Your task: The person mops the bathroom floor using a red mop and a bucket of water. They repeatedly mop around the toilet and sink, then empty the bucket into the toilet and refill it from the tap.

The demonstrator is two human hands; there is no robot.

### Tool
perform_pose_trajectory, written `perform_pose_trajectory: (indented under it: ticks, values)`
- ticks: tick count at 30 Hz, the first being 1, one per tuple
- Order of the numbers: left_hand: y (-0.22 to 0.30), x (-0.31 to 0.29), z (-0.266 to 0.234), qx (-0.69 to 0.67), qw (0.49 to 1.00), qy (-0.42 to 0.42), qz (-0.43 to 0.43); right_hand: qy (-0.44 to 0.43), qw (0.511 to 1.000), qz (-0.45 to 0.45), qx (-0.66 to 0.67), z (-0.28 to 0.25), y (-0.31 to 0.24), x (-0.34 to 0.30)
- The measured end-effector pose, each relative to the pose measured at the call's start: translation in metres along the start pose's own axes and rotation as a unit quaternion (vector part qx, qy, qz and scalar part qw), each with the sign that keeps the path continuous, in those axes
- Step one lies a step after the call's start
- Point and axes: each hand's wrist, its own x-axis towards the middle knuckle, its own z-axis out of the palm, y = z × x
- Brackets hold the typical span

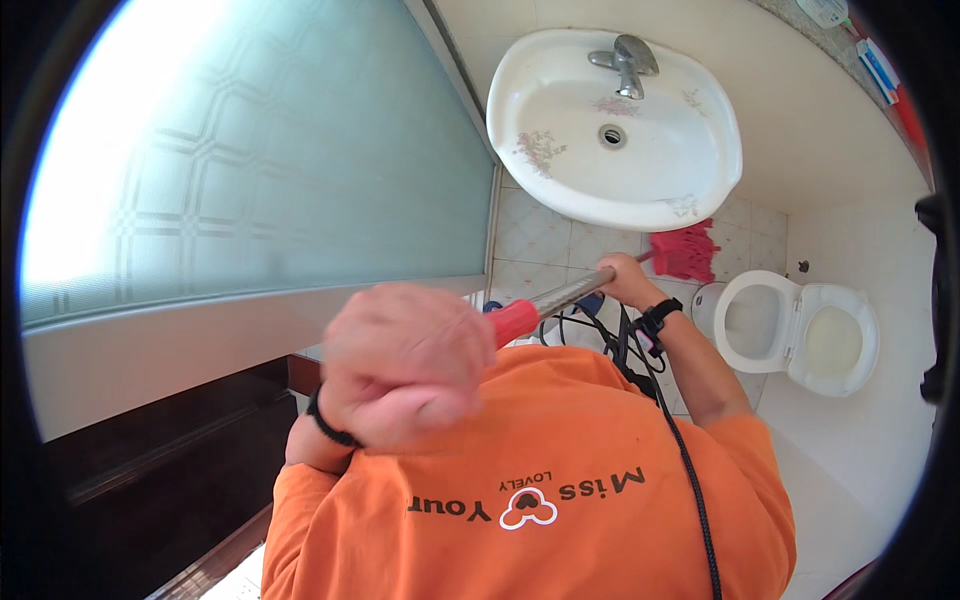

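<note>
Hands (408, 362) on mop handle (575, 291), red mop head (684, 252) past right hand (630, 284)

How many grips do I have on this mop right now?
2 on the mop: the left grip, motion-blurred, at the handle's red sleeve, and the right grip farther down, around the metal shaft. No others show.

The frosted glass door (300, 180) walls off the upper left. At top centre the sink (570, 90) juts over the floor; its bowl is open from above, except beneath the tap (628, 68). Tiles (532, 228) show between door and sink. The mop handle (570, 294) crosses mid-frame, black cords (623, 340) below; the toilet (836, 340) obstructs the right.
</note>
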Motion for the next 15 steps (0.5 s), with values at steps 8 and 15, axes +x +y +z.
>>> perform_pose_trajectory:
  ticks: [8,15]
  values:
    - [0.102,-0.003,-0.032,0.111,0.991,0.020,0.074,-0.306,0.946,-0.078,0.077,0.077,-0.141,0.103]
    - [0.120,-0.043,-0.034,0.155,0.968,0.194,0.027,-0.319,0.931,-0.153,0.088,0.116,-0.181,0.135]
